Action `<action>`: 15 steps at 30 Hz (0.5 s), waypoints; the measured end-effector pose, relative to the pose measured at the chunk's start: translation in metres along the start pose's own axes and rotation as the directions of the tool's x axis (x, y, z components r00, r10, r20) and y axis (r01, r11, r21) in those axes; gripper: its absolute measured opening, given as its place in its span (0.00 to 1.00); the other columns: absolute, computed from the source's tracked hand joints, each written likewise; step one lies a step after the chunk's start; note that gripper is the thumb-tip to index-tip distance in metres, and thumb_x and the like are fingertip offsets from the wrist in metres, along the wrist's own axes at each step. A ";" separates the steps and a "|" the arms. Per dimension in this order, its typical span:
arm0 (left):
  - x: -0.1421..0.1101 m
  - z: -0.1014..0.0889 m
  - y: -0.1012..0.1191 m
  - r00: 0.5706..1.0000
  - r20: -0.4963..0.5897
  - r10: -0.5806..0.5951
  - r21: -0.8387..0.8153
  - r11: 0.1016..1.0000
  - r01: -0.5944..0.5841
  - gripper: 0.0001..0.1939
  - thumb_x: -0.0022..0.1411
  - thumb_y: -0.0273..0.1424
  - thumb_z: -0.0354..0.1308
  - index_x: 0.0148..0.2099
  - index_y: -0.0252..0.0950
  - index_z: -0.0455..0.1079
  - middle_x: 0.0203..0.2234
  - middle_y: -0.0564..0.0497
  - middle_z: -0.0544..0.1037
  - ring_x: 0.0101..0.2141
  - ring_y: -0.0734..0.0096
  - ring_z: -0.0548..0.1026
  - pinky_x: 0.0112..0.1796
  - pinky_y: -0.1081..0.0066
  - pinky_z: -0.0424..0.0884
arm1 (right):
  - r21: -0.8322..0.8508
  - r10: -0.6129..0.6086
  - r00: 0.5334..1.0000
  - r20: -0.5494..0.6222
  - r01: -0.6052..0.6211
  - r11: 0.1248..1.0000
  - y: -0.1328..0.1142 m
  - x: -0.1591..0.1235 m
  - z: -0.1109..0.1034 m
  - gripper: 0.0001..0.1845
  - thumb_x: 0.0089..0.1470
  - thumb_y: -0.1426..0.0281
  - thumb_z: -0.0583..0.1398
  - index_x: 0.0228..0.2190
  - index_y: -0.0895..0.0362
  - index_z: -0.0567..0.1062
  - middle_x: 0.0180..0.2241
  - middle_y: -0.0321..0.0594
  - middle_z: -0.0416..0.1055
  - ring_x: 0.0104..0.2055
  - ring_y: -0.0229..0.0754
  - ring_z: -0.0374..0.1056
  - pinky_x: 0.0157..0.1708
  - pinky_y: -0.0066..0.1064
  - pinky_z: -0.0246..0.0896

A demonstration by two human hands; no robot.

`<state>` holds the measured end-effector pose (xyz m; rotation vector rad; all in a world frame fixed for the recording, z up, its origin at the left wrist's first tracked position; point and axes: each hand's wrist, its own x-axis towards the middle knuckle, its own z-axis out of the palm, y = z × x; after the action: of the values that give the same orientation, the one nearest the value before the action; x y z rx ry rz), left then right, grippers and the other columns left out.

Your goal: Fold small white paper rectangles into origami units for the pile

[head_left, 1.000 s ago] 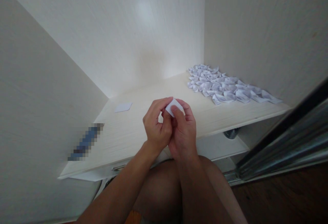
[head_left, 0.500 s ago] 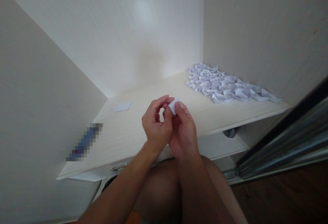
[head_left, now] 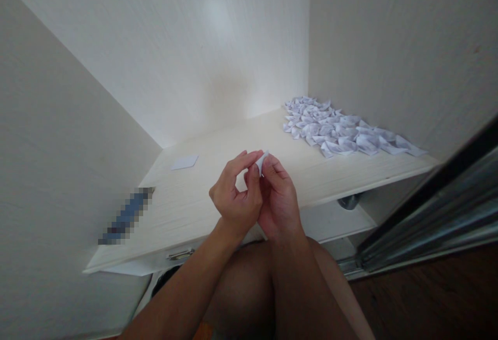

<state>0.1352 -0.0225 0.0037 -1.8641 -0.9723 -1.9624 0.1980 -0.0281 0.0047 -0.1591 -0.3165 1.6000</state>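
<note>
Left hand (head_left: 233,197) and right hand (head_left: 279,195) pinch small white paper (head_left: 261,164), showing narrower than a second ago: folding likely advancing. Folded paper pieces (head_left: 344,135) at two o'clock.

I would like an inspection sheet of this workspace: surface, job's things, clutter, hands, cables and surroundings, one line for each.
Surface: pale desktop, metal handle on its front.
Job's things: small white paper piece, held; many folded white papers massed at right; flat white paper at left.
Clutter: pixelated blue item at far left, unidentifiable; dark object below the desktop, right, unclear.
Hands: left hand and right hand both grip the small piece.
Cables: nothing seen.
Surroundings: pale panels behind and both sides; dark floor lower right.
</note>
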 end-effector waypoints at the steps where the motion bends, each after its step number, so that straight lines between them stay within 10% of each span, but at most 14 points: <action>1: 0.000 -0.001 0.001 1.000 0.008 -0.014 -0.001 1.000 0.014 0.13 0.67 0.20 0.61 0.49 0.39 0.78 0.40 0.52 0.86 0.43 0.69 0.85 0.49 0.63 0.81 | -0.002 -0.009 1.000 0.005 0.009 1.000 0.000 0.000 0.001 0.12 0.47 0.64 0.76 0.32 0.53 0.82 0.34 0.31 0.79 0.35 0.33 0.73 0.40 0.23 0.72; 15: 0.040 -0.028 0.024 0.887 0.258 -0.382 -0.184 0.882 0.434 0.12 0.61 0.30 0.72 0.46 0.38 0.78 0.35 0.50 0.87 0.36 0.65 0.86 0.45 0.63 0.83 | -0.240 -0.276 0.955 0.109 0.294 0.925 -0.003 -0.002 0.002 0.08 0.53 0.63 0.73 0.31 0.49 0.81 0.29 0.30 0.78 0.33 0.35 0.72 0.40 0.29 0.72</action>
<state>0.1224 -0.0480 0.0500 -2.1836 -1.3457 -2.2295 0.2004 -0.0301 0.0073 -0.2400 -0.5775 1.2736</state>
